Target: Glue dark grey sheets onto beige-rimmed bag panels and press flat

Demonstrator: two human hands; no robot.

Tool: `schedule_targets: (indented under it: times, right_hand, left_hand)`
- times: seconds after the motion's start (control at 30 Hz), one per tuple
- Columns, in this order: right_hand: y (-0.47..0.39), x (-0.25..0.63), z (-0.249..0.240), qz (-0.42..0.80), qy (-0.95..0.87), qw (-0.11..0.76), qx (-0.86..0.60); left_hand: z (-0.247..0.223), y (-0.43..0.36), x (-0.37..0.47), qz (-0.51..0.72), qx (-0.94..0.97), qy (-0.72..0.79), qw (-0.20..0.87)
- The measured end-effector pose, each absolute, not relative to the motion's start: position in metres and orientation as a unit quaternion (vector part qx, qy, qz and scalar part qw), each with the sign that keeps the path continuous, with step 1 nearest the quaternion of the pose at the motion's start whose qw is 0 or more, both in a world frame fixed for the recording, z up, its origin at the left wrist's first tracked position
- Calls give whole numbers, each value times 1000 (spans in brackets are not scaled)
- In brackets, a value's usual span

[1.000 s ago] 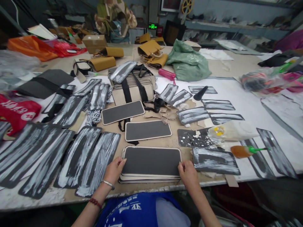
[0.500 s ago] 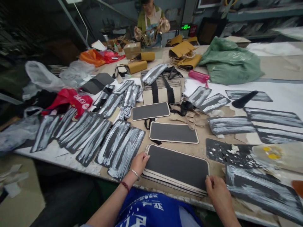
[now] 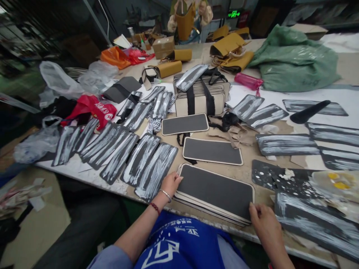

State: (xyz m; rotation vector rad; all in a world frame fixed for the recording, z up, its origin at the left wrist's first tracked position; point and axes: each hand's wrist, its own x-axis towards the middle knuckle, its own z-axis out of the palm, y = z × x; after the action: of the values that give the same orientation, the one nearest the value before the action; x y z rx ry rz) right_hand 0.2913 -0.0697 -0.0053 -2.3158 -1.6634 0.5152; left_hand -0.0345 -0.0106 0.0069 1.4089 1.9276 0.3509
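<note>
In front of me lies a stack of flat rounded-corner panels, and the top dark grey panel has a cream border. My left hand is closed, thumb and fingers pinching that panel's left end. My right hand is closed too, its fingertips gripping the right edge of the same panel. Just beyond the stack rest a second bordered panel and a third bordered panel. To the left of my left hand lies a dark panel streaked with white. Another white-streaked panel lies beside my right hand.
A strapped bundle of panels stands farther back. At right are a clear plastic container, a black tapered tool and a green sack. A person across the table holds a mustard bag.
The view has tilted downward and shifted a little left. Both hands keep their places at the top panel's ends. The person opposite now holds up a mustard bag.
</note>
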Motion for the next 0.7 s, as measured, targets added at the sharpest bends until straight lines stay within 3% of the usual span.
schedule_targets:
  times: [0.2, 0.47, 0.7]
  right_hand:
    - [-71, 292, -11, 165, -568, 120, -797]
    - [-75, 286, -17, 103, -578, 190, -787]
    - [-78, 282, -23, 61, -577, 173, -796]
  left_hand:
    - [6, -9, -34, 131, 542, 756, 343]
    - [9, -11, -33, 119, 568, 740, 341]
    - [9, -9, -34, 98, 574, 736, 344]
